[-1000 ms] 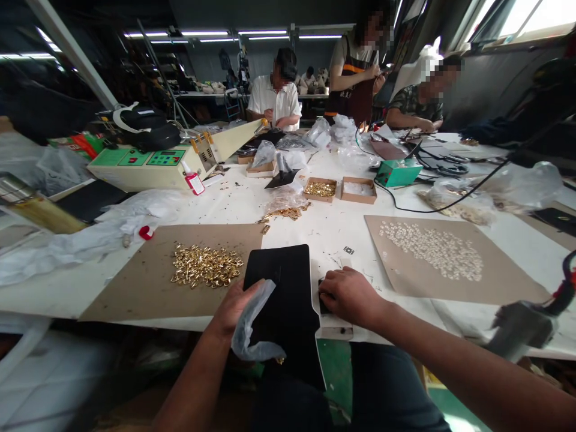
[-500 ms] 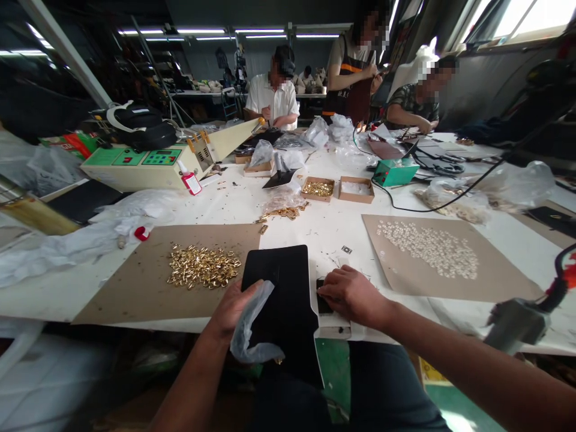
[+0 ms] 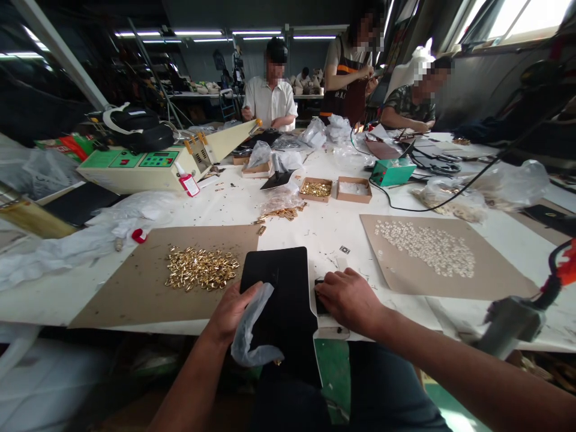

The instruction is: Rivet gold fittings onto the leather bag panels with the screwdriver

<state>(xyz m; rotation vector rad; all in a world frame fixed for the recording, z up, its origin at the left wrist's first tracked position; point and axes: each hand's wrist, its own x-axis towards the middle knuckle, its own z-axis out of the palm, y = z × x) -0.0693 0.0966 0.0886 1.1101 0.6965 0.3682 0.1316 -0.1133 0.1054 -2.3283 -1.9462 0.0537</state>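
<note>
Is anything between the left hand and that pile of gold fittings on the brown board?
Nothing visible blocks it. The left hand grips the black piece and a clear plastic bag; the gold fittings lie up and to its left on the brown board, with only bare board between.
</note>
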